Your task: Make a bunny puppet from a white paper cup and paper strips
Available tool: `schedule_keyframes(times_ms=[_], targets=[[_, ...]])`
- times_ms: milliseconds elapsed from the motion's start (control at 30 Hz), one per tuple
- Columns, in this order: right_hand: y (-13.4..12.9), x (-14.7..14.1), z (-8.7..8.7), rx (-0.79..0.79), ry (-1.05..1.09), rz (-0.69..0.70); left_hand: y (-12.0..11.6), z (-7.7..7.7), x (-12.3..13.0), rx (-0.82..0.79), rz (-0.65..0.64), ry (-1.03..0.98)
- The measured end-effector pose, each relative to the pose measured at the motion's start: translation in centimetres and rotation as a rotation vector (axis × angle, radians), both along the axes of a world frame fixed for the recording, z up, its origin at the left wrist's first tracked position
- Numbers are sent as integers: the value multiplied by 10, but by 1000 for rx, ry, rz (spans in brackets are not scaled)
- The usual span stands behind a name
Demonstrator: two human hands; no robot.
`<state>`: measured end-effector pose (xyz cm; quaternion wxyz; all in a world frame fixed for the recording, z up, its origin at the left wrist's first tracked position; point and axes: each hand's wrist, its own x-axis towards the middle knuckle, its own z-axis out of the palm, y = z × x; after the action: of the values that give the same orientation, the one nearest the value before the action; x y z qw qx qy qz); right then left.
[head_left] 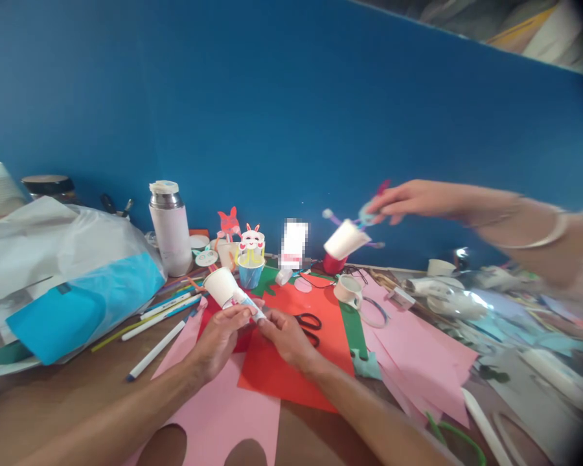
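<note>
Both my hands meet over the red paper at the middle of the table. My left hand [223, 335] is closed round the lower part of a small white tube with coloured print [247, 303]. At the tube's other end, the fingers of my right hand [285, 335] pinch its tip. Just behind my left hand a white paper cup [219, 286] lies tilted. Black-handled scissors [309, 321] rest on the red paper [291, 369], right beside my right hand. Pink paper [238, 414] spreads beneath my forearms.
Another person's hand [403, 199] reaches in from the right, holding a decorated white cup [346, 239] in the air. A thermos [170, 230], decorated cups [251, 259] and markers [158, 349] stand or lie at left. A mug [348, 291] sits right of centre.
</note>
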<state>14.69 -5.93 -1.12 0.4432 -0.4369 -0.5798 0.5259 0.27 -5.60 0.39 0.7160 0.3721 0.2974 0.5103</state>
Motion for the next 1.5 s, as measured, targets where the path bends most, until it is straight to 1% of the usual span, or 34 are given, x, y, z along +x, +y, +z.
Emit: schedule_keyframes(times_ms=[100, 233, 333, 433, 567, 700, 833, 900, 967, 1033, 1133, 1333, 1500], targets=[[-1, 1, 0, 33, -7, -8, 0, -3, 0, -6, -7, 1], [-5, 2, 4, -57, 22, 103, -2, -7, 0, 6, 16, 25], [-5, 1, 4, -108, 51, 144, -4, -5, 1, 33, -70, 10], [-4, 0, 4, -97, 63, 112, -6, -2, 1, 45, -123, -24], [-2, 0, 4, -107, 61, 65, -6, -1, 1, 10, -102, -28], [-1, 0, 2, -132, 49, 50, -5, -2, 1, 23, -95, -19], [-1, 1, 1, -141, 35, 42, -5, -4, 2, 31, -122, -32], [-2, 1, 2, -130, 41, 34, -4, -6, 2, 31, -98, -39], [-2, 1, 1, -96, 51, 26, -3, -8, 2, 23, -37, -32], [-2, 0, 1, -62, 62, 10, -2, -10, 2, 8, -1, -15], [-2, 0, 0, -54, 68, -12, -1, -10, 1, -14, -25, -8], [-4, 1, -1, -66, 61, 50, 0, -12, -1, -50, -35, -40], [-4, 3, -1, -66, 29, 53, 0, -15, -1, -44, -12, -30]])
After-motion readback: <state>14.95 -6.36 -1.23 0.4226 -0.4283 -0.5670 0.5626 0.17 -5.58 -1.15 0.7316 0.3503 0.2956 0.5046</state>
